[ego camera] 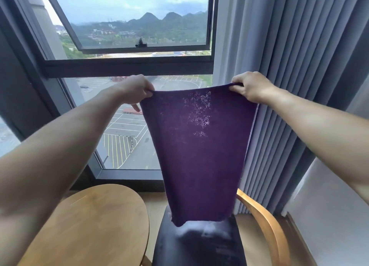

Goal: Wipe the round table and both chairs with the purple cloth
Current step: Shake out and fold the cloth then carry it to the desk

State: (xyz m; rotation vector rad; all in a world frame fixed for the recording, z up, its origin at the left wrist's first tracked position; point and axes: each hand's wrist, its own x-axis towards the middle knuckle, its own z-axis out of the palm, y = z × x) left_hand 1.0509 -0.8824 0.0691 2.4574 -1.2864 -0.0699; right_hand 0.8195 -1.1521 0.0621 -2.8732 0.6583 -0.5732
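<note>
The purple cloth (197, 155) hangs spread out in the air in front of the window. My left hand (135, 90) pinches its upper left corner and my right hand (252, 87) pinches its upper right corner. The cloth's lower edge dangles just above the black seat of a wooden chair (207, 243), whose curved wooden arm (265, 221) runs along the right. The round wooden table (93, 225) stands at the lower left, below my left forearm. Only one chair is in view.
A tall window (127, 66) with a dark frame fills the back, its upper pane tilted open. Grey pleated curtains (289, 66) hang on the right. A pale wall panel (329, 205) stands at the far right beside the chair.
</note>
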